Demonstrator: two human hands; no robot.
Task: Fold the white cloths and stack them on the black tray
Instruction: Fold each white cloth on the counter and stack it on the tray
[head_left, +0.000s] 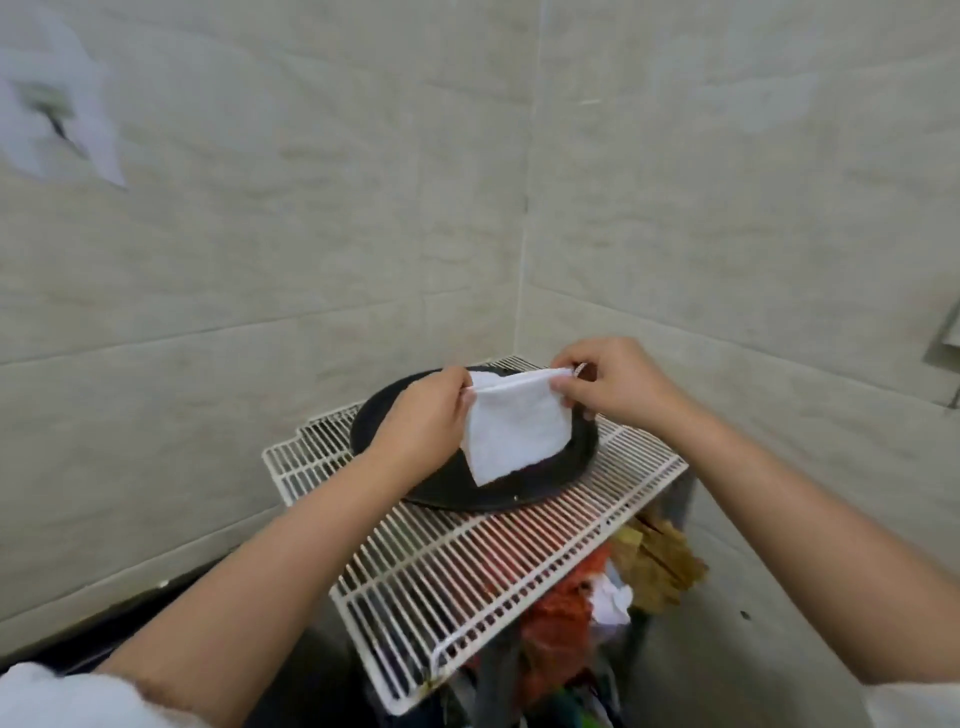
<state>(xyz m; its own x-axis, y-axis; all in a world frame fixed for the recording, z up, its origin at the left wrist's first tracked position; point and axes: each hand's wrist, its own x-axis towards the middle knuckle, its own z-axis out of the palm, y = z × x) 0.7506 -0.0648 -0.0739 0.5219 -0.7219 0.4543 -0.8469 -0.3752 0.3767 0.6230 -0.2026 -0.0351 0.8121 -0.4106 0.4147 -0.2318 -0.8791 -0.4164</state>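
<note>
- The cloth (514, 426) hangs over the tray (415, 410), held up by its top edge; that edge runs left to right, slightly higher at the right
- It is folded roughly square, its lowest corner pointing down and to the left, near the tray's front part; whether it touches the tray cannot be told
- The left hand (423, 421) pinches the cloth's top left corner, knuckles up, forearm reaching in from the lower left
- The right hand (605, 382) pinches the top right corner between thumb and fingers, forearm coming from the lower right
- The round tray lies flat on a white wire rack (467, 571) set in the corner of tiled walls (311, 208)
- Crumpled orange, white and brown items (597, 597) lie under the rack
</note>
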